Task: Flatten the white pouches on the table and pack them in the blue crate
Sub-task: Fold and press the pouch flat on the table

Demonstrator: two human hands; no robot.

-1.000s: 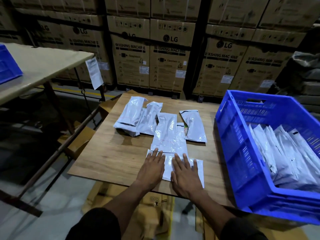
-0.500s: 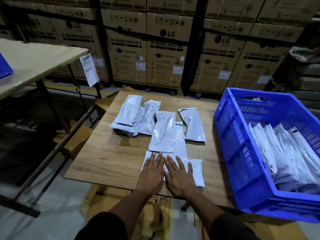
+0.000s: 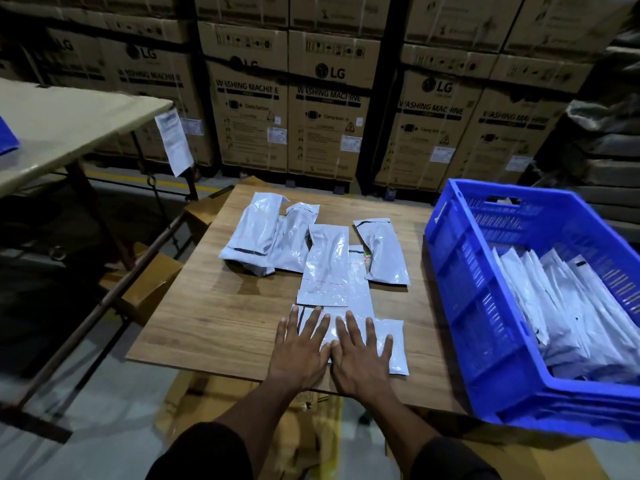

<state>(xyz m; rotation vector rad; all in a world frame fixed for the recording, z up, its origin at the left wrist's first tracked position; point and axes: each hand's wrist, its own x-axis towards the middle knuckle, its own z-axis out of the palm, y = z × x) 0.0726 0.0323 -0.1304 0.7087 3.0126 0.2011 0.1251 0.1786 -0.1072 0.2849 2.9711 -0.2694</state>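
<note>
We pressed both flat, straight-fingered hands, left (image 3: 300,353) and right (image 3: 360,358), side by side on 1 flat white plastic pouch (image 3: 393,344) on the wooden counter (image 3: 214,320), gripping nothing.

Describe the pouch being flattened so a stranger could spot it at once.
Start at the wooden table left of the blue crate. At its near edge one white pouch lies crosswise. It alone has both hands, left and right, pressed flat on it.

Blue crate (image 3: 485,306) cut by right edge; pressed pouch (image 3: 394,344) half hidden under hands.
</note>
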